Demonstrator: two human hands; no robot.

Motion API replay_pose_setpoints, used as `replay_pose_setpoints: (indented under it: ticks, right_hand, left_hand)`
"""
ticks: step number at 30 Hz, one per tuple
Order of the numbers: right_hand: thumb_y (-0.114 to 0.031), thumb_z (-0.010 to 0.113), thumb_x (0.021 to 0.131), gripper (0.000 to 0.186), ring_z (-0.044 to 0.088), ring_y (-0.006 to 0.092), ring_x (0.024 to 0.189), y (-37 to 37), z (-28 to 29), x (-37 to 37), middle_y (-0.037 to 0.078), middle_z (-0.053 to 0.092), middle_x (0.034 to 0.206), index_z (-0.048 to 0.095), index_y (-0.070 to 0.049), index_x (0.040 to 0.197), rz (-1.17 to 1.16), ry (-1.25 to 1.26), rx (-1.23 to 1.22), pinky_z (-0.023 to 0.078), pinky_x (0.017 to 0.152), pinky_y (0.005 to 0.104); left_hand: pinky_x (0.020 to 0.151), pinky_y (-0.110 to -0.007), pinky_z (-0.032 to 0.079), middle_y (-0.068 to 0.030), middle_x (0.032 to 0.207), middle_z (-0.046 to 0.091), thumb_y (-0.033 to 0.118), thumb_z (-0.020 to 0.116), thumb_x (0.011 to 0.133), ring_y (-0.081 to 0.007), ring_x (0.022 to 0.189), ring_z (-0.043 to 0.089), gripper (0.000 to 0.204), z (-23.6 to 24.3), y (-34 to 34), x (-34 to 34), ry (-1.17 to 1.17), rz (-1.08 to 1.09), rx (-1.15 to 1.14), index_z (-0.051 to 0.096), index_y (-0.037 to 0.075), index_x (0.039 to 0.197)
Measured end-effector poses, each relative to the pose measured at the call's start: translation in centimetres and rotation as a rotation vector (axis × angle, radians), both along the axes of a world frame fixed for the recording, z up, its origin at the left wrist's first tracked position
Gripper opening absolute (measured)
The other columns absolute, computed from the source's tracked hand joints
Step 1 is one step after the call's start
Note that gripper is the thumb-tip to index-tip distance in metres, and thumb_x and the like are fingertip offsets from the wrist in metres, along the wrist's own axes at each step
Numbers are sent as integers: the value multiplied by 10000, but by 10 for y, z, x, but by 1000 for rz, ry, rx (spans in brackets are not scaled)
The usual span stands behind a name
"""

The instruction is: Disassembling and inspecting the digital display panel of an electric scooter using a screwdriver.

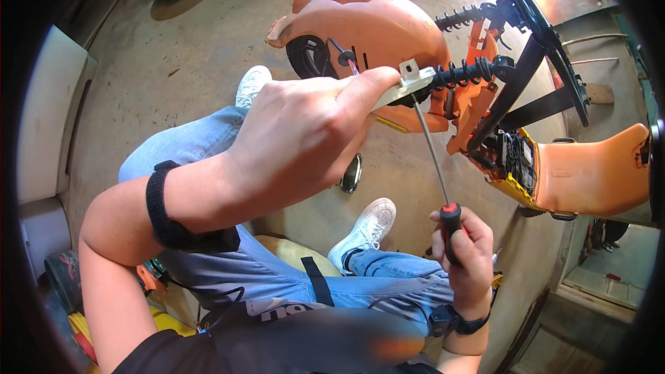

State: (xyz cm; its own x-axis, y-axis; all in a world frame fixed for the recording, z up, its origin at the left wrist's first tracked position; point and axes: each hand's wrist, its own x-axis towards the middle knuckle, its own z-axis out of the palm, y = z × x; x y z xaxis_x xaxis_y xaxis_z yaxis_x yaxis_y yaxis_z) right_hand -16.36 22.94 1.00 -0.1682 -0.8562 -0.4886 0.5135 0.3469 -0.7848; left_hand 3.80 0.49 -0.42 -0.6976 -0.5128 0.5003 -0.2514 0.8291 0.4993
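The left hand (305, 131) pinches a small white part (409, 83) against the orange machine (374, 28) — the right hand (465, 253) grips a screwdriver (436, 166), tip touching the part.

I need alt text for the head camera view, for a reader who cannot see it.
The left hand pinches a small pale plastic part, while the right hand drives a red-and-black-handled screwdriver up into it. Behind lies an opened orange plastic machine housing with black parts on a concrete floor.
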Motion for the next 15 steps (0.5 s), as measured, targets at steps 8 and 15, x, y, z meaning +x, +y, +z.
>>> replay_pose_setpoints:
  ticks: [8,15]
  right_hand:
    - [-223,717,889,372,521,67,594,3,-5,2,40,632,766,643,47,1134,91,894,60,425,601,202]
    - [-293,653,936,429,478,59,508,1,-4,3,80,619,719,632,80,1147,54,311,-46,388,516,199]
  left_hand:
    - [630,-404,539,-162,843,699,25,684,838,-335,735,693,434,-2,2,2,-77,-10,42,593,52,1261]
    - [619,-404,538,-156,845,701,21,684,835,-327,729,694,433,-1,0,0,-38,-12,-5,593,45,1258]
